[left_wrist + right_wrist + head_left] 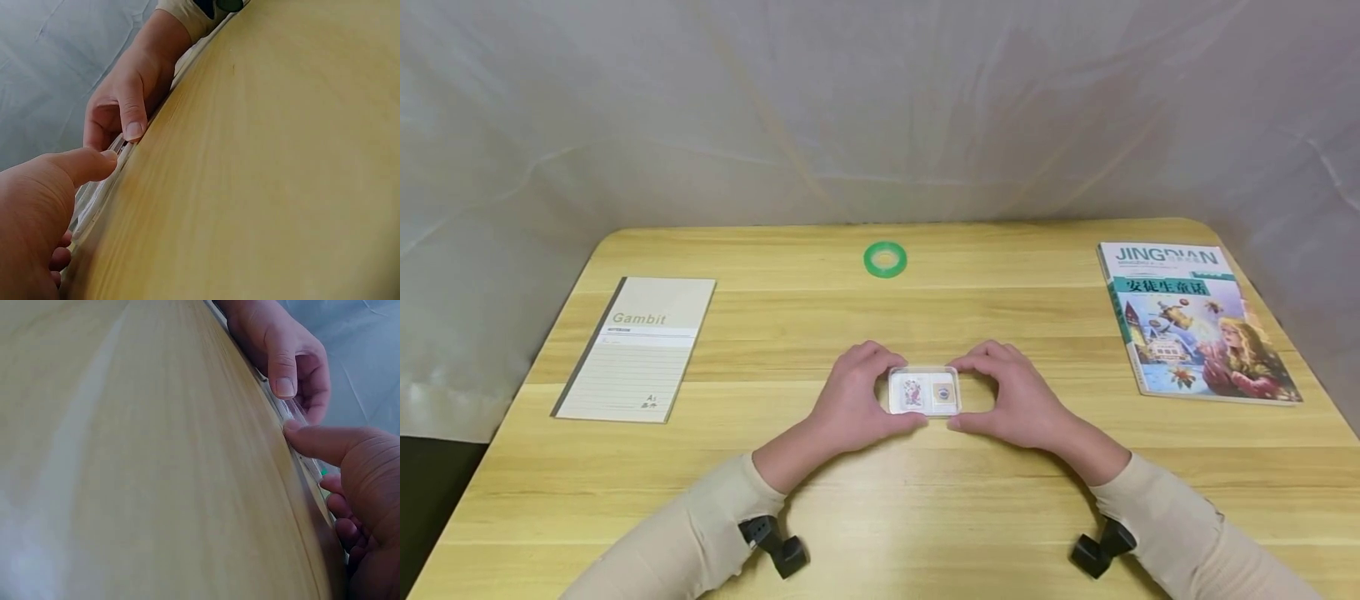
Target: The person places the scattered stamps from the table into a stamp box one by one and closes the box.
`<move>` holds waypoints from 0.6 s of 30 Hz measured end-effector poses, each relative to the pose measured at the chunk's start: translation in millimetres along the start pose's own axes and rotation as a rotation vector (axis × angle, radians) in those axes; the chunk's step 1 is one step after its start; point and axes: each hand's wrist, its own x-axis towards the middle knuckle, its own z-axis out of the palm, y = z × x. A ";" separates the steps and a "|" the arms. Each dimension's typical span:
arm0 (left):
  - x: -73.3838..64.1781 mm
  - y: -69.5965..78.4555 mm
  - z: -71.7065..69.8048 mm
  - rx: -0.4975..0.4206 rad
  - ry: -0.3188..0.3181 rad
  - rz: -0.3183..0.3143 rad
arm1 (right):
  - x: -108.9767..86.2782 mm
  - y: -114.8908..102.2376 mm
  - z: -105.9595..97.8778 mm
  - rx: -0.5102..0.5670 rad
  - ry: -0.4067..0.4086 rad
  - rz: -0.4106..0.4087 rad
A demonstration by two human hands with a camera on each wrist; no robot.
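Observation:
A small clear plastic case (928, 393) lies at the middle of the table, between both hands. Two little pictures show side by side in it, a pink-toned one (912, 392) on the left and a tan square (943, 393) on the right. My left hand (856, 402) grips the case's left end, thumb at the near edge and fingers at the far edge. On the right end, my right hand (1021, 402) holds it in the same way. Both wrist views show the thumbs on the near side of the case (94, 199), close to the tabletop.
A green roll of tape (885, 260) lies beyond the case toward the table's back edge. To the left is a cream notebook (643, 354), and to the right a colourful book (1198, 329). Pale sheeting (880, 108) hangs behind the wooden table (925, 517).

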 end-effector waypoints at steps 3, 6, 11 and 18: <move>0.2 -0.5 0.6 0.018 -0.005 0.002 | -0.2 -0.2 -0.5 0.009 0.000 0.003; 0.1 -0.9 1.1 0.027 -0.009 -0.001 | -0.4 -0.1 -0.7 0.010 0.001 -0.002; -0.1 -1.8 1.8 0.026 -0.013 -0.003 | -0.7 0.3 -0.9 0.001 -0.003 -0.006; 0.1 -1.7 1.4 0.020 -0.014 0.000 | -0.8 1.3 -0.6 -0.004 -0.001 -0.027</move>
